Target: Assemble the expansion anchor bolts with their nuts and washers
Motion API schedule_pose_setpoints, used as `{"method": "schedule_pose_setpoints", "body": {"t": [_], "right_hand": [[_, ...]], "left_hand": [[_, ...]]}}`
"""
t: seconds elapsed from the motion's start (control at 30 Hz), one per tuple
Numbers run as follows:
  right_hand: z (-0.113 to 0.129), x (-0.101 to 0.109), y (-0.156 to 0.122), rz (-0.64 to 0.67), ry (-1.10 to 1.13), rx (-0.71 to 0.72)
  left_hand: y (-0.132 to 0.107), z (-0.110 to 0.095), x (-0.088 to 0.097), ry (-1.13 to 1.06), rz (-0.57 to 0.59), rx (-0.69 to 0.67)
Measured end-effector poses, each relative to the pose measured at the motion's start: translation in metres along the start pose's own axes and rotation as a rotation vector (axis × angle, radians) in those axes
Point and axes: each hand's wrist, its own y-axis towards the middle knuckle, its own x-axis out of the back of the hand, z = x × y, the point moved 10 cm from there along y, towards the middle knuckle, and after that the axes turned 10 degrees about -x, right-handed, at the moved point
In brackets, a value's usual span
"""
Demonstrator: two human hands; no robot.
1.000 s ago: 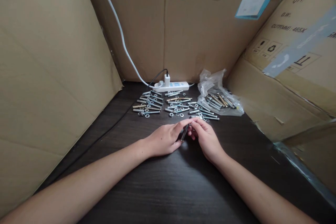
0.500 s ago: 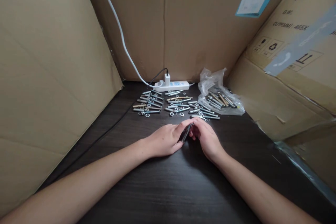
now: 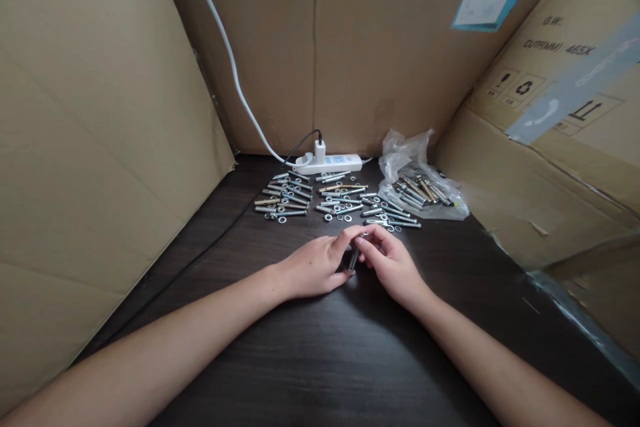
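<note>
My left hand [image 3: 315,268] is closed on a dark metal bolt [image 3: 353,259], which stands tilted with its lower end near my thumb. My right hand [image 3: 393,265] pinches at the bolt's upper end with thumb and forefinger. A small pale ring-like part [image 3: 365,233] shows between the fingertips there; whether it is a washer or a nut I cannot tell. Beyond my hands lie loose bolts, sleeves and washers in a left group [image 3: 285,197], a middle group [image 3: 343,200] and a right group [image 3: 393,213].
A clear plastic bag [image 3: 453,205] with more bolts [image 3: 425,190] lies at the back right. Behind the groups is a white power strip [image 3: 343,163] with a plugged-in charger [image 3: 320,150]. A black cable [image 3: 210,245] crosses the dark table [image 3: 310,360]. Cardboard boxes [image 3: 260,33] wall three sides.
My right thumb has come across to the bolt's upper end, and the bolt now stands more upright. My left hand has stayed nearly in place.
</note>
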Motion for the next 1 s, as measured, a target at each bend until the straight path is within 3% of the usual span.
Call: {"method": "schedule_pose_setpoints", "body": {"t": [0.53,0.6,0.7,0.8,1.0], "right_hand": [[0.009,-0.002,-0.005,-0.026,-0.352,0.183],[0.017,0.008,-0.005,-0.057,-0.436,0.233],[0.037,0.039,-0.005,-0.203,-0.639,0.331],[0.038,0.065,0.004,-0.25,-0.879,0.266],[0.018,0.059,0.012,-0.094,-1.134,0.17]], "left_hand": [[-0.002,0.005,0.003,0.053,-0.037,0.002],[-0.003,0.006,0.007,0.07,-0.057,0.008],[-0.005,0.011,0.015,0.095,-0.102,0.051],[-0.007,0.018,0.02,0.102,-0.138,0.1],[-0.008,0.022,0.019,0.093,-0.131,0.125]]}}
